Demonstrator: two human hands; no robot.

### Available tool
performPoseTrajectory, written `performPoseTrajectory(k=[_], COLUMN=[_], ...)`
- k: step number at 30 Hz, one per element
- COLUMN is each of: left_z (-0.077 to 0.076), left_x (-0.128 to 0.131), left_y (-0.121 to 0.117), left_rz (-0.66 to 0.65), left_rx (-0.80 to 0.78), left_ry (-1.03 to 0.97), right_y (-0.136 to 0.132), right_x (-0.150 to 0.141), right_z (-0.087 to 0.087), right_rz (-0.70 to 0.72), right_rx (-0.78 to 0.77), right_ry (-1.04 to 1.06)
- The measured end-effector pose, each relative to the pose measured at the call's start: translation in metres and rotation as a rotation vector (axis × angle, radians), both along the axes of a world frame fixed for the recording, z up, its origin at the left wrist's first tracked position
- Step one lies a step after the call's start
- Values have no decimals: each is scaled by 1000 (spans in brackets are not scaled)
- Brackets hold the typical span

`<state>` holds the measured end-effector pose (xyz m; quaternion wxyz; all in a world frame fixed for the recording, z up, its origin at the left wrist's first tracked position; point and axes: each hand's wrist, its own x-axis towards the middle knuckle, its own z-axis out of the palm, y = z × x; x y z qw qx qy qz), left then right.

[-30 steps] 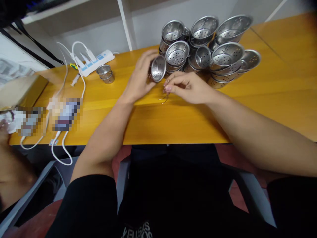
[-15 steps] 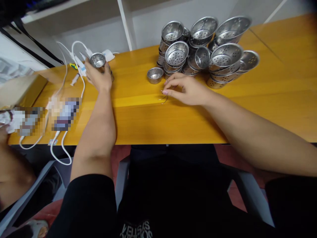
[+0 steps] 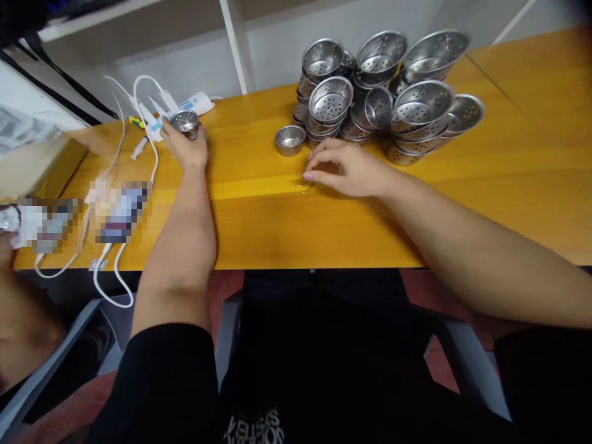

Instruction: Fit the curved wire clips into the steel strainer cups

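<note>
My left hand (image 3: pixel 187 148) is wrapped around a small perforated metal cup (image 3: pixel 185 122) at the left back of the table, beside a power strip. The cup stands upright with its mouth facing up; its lower part is hidden by the hand. Over the middle of the table, my right hand (image 3: pixel 340 166) has thumb and fingertips pinched at some thin curved metal wires (image 3: pixel 305 192). A small shallow metal cup (image 3: pixel 290 140) sits just behind and left of those fingers. Directly behind my right hand stand several stacks of perforated metal cups (image 3: pixel 330 102).
The white power strip (image 3: pixel 198 103) has white cables (image 3: pixel 155 160) running forward to a phone (image 3: pixel 123 216). A cardboard box (image 3: pixel 41 166) lies at the far left. Another person's arm (image 3: pixel 28 314) is at the left edge. A grey wall panel (image 3: pixel 277 55) borders the table's back.
My left hand has lowered the cup slightly, showing more of the power strip. My right fingertips have shifted a little at the wires.
</note>
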<state>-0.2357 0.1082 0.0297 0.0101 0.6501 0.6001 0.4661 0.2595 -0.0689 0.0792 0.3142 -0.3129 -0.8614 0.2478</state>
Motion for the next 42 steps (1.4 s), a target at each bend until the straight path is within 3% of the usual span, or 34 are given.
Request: performPoseTrajectory(k=[1, 2, 4, 6, 9, 11, 14, 19, 25, 29, 34, 42], left_z=[7, 15, 30, 40, 37, 27, 12, 8, 11, 27, 49, 35], left_x=[8, 18, 41, 65, 99, 123, 154, 172, 168, 184, 212, 214], left_y=[-8, -17, -31, -39, -46, -53, -67, -79, -82, -100, -126, -110], left_rz=[271, 414, 493, 288, -203, -405, -570, -661, -679, -727, -810, -925], left_rx=[52, 64, 126, 252, 300, 119, -126, -280, -181, -83, 4, 39], left_ry=[-108, -149, -148, -59, 74, 126, 160, 185, 128, 164, 268, 222], right_y=[1, 1, 3, 5, 7, 8, 8, 7, 0, -9, -10, -3], right_x=[1, 3, 6, 9, 11, 11, 10, 9, 1, -7, -12, -11], right_z=[0, -1, -2, -3, -6, -7, -7, -6, 0, 5, -1, -7], right_rz=[-6, -15, -37, -64, -97, -114, -121, -117, -130, -150, -51, -10], right_rx=[0, 4, 19, 35, 38, 24, 1, 4, 33, 24, 20, -8], right_ry=[-23, -49, -105, -161, -239, -281, -324, -311, -105, 67, 152, 121])
